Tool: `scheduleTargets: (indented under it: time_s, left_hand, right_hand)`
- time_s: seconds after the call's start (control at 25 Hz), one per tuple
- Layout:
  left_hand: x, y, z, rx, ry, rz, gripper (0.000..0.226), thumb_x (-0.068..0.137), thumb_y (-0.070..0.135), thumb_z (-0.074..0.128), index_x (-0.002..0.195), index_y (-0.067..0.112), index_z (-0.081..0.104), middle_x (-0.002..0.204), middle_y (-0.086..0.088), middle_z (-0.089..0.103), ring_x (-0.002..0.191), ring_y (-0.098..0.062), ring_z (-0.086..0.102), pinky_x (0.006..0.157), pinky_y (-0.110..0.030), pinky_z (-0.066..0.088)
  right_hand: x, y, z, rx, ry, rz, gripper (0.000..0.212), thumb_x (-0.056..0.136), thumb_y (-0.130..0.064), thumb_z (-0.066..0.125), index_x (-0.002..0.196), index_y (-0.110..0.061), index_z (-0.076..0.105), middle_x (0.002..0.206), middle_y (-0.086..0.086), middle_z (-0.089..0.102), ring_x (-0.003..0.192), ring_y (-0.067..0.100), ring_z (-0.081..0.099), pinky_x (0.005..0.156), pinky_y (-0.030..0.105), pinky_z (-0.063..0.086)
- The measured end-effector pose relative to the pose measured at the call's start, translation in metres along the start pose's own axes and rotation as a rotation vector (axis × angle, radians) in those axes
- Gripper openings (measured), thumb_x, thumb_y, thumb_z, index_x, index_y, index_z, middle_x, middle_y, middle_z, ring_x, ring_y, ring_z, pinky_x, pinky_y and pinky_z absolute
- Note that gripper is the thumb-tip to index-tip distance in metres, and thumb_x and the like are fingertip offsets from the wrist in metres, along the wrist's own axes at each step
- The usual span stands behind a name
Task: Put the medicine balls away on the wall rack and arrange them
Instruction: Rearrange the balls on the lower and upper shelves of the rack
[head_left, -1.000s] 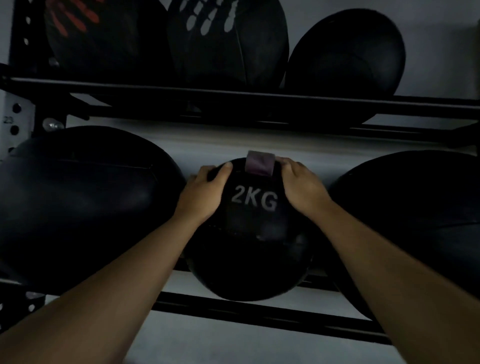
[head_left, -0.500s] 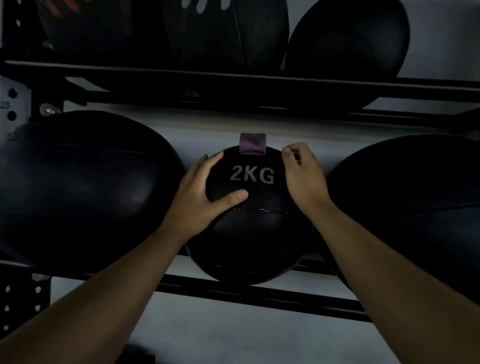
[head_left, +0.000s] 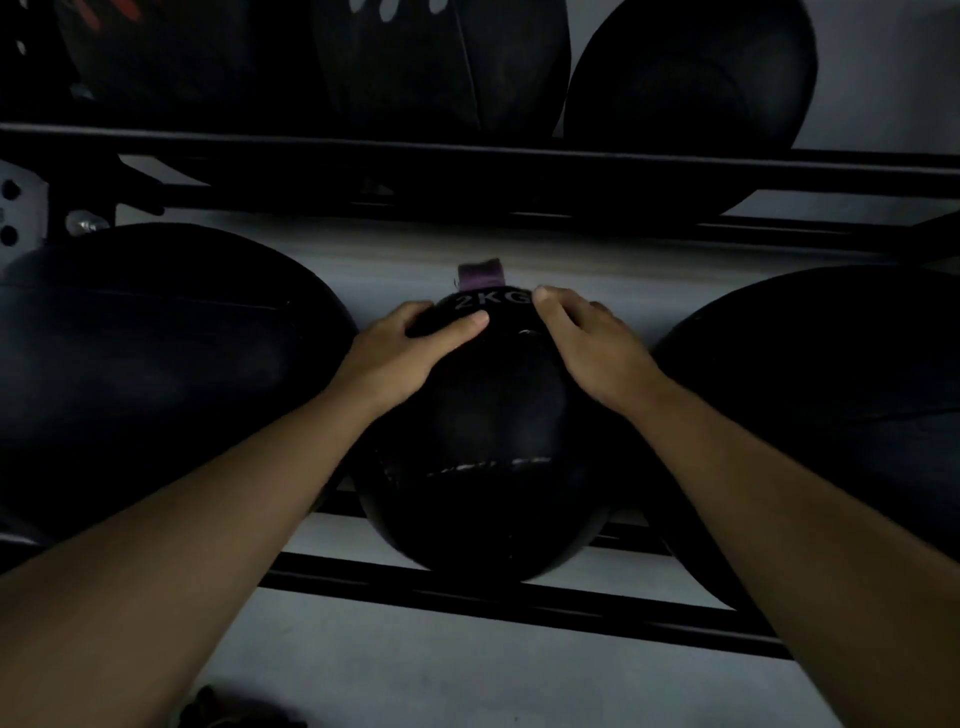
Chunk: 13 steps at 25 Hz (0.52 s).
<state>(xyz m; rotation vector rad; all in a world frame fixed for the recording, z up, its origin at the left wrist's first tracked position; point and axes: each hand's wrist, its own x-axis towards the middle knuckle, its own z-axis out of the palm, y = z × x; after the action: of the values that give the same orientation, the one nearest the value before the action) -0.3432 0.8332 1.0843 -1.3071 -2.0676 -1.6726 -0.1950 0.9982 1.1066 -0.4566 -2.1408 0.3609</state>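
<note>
A small black medicine ball marked 2KG (head_left: 488, 447) sits on the lower rails of the black wall rack (head_left: 519, 597), between two larger black balls. A purple tab (head_left: 480, 275) sticks up at its top back. My left hand (head_left: 410, 348) lies on the ball's upper left, thumb across the front. My right hand (head_left: 587, 338) presses on the upper right with fingers curled over the top. The 2KG lettering now faces up and is partly covered by my fingers.
A big black ball (head_left: 156, 364) fills the lower shelf on the left, another big black ball (head_left: 821, 415) on the right. Three more balls sit on the upper shelf (head_left: 519, 161), one with white handprints (head_left: 441, 57). Pale wall behind, pale floor below.
Both hands have rolled the 2KG ball backward: the lettering and purple tab moved from the front face up to the top edge. My hands shifted higher on the ball.
</note>
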Motion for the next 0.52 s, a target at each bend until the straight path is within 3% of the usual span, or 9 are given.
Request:
scheduleTargets:
  time_s: [0.04,0.12,0.24,0.36,0.44,0.52]
  left_hand:
    - [0.003,0.008,-0.005,0.014,-0.056,-0.065,0.086,0.061,0.092,0.065,0.130,0.041,0.066,0.118,0.016,0.071,0.099,-0.004,0.067,0.085,-0.023,0.052]
    - [0.006,0.017,-0.008,0.056,-0.092,-0.127,0.084,0.065,0.091,0.063,0.128,0.036,0.069,0.124,0.006,0.074,0.108,-0.017,0.071,0.101,-0.038,0.055]
    - [-0.017,0.006,0.012,0.126,0.052,0.025,0.090,0.074,0.092,0.046,0.147,0.041,0.051,0.153,0.003,0.056,0.141,-0.026,0.052,0.118,-0.052,0.040]
    - [-0.054,-0.014,0.025,-0.044,0.176,0.198,0.084,0.074,0.086,0.056,0.149,0.047,0.045,0.151,0.014,0.047,0.144,-0.016,0.045,0.120,-0.048,0.040]
    - [-0.052,-0.017,0.022,-0.027,0.169,0.159,0.083,0.073,0.086,0.057,0.147,0.052,0.044,0.152,0.014,0.046,0.145,-0.019,0.044,0.119,-0.050,0.040]
    - [-0.046,-0.016,0.020,0.037,0.152,0.127,0.083,0.072,0.089,0.055,0.147,0.056,0.041,0.156,0.009,0.044,0.147,-0.023,0.042,0.119,-0.053,0.038]
  right_hand:
    - [0.009,0.000,-0.003,0.015,-0.082,0.032,0.064,0.094,-0.076,0.021,0.146,-0.048,0.044,0.149,0.007,0.052,0.140,0.029,0.046,0.106,0.038,0.036]
    - [0.019,0.000,-0.006,0.029,-0.154,0.055,0.063,0.095,-0.074,0.021,0.146,-0.047,0.044,0.151,0.007,0.051,0.141,0.028,0.045,0.105,0.037,0.033]
    - [0.018,0.002,-0.004,0.055,-0.163,0.064,0.063,0.094,-0.074,0.023,0.145,-0.047,0.046,0.151,0.004,0.051,0.142,0.027,0.045,0.112,0.039,0.033]
    - [0.003,0.001,-0.002,0.170,0.019,0.064,0.057,0.098,-0.068,0.030,0.143,-0.041,0.051,0.145,0.003,0.055,0.136,0.024,0.050,0.105,0.036,0.039]
    - [-0.023,0.004,0.007,0.260,0.168,-0.006,0.053,0.098,-0.065,0.036,0.143,-0.041,0.049,0.148,0.000,0.052,0.139,0.022,0.047,0.109,0.037,0.038]
    - [-0.063,0.009,0.025,0.153,0.215,-0.097,0.059,0.094,-0.074,0.034,0.148,-0.050,0.038,0.159,-0.005,0.038,0.148,0.020,0.032,0.117,0.041,0.029]
